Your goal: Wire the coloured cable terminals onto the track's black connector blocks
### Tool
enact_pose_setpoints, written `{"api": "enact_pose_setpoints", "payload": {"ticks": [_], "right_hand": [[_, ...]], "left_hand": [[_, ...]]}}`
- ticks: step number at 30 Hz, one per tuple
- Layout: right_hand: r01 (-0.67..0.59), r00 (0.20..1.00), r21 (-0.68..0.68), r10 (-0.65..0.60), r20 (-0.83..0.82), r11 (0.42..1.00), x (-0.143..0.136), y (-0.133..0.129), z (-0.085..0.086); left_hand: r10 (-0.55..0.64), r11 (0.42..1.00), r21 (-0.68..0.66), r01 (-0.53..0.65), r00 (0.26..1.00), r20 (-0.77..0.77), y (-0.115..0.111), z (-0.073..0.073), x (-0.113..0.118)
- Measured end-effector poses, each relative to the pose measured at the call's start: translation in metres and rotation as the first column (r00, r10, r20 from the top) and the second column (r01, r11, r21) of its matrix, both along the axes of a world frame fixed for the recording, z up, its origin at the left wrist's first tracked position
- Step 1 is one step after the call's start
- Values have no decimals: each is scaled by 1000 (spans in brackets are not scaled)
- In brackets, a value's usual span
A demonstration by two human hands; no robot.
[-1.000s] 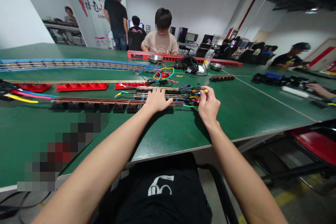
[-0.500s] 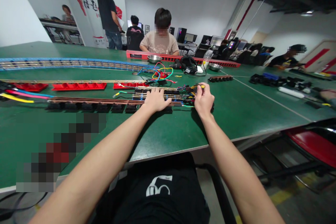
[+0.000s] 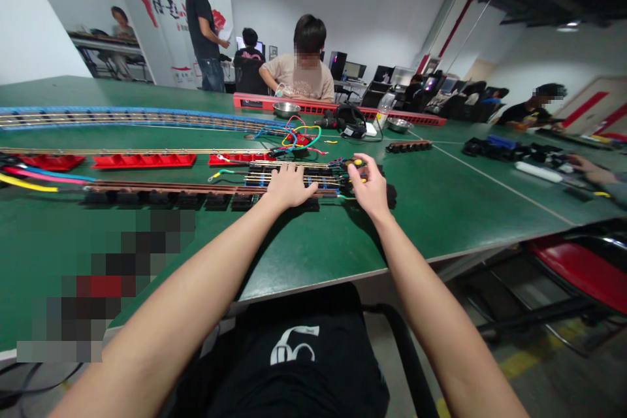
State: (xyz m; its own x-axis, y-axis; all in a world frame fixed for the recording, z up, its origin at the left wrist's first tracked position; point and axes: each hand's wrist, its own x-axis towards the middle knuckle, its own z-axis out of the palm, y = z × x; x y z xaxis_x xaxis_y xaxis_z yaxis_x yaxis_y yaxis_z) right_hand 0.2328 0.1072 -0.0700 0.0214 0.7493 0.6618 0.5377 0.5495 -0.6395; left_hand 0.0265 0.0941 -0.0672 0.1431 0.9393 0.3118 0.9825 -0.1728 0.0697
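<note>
My left hand (image 3: 290, 187) lies flat with its fingers spread on a rail assembly (image 3: 253, 176) of thin brass-coloured strips over black and blue holders. At the assembly's right end, my right hand (image 3: 372, 188) is curved around a bunch of wires (image 3: 345, 168) in black, yellow and other colours. Its thumb and forefinger are apart; the other fingers are partly hidden. A green wire (image 3: 223, 172) with a ring terminal sticks out to the left of the assembly. Along its near side runs a brown conductor rail (image 3: 171, 187) on black holders.
Red holder strips (image 3: 144, 161) and a long blue rail (image 3: 147, 119) lie behind. Farther back are loose coloured wires (image 3: 301, 137), a metal bowl (image 3: 287, 109), a black headset (image 3: 353, 121) and a bottle (image 3: 385, 108). Across the green table (image 3: 441, 209) sits a person (image 3: 309, 72).
My right hand has shifted slightly left, and its pinch at the wire ends has loosened, with thumb and forefinger now apart. My left hand stays on the rail assembly.
</note>
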Motion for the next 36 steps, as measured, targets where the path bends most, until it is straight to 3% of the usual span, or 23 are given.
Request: {"api": "enact_pose_setpoints", "payload": {"ticks": [4,12,19,21,27,36], "right_hand": [[-11,981,41,3,192,999,-2,-3,0],[-18,972,46,7,235,999,1,-1,-1],[124,895,156,-179,410,980,2,-5,-7],[95,881,198,-175,439,976,3,-3,-9],[-120,880,181,20,475,976,5,3,-11],[-196,832,189,60,552,962,7,8,-11]], "left_hand": [[4,1000,-6,-4,1000,7,-1,0,1],[3,1000,-14,-3,1000,8,-1,2,1],[-2,1000,-5,2,1000,4,0,1,0],[-4,1000,-6,4,1000,6,0,1,0],[6,1000,-17,-6,1000,17,-1,1,1],[-1,1000,-8,1,1000,15,-1,1,0]]}}
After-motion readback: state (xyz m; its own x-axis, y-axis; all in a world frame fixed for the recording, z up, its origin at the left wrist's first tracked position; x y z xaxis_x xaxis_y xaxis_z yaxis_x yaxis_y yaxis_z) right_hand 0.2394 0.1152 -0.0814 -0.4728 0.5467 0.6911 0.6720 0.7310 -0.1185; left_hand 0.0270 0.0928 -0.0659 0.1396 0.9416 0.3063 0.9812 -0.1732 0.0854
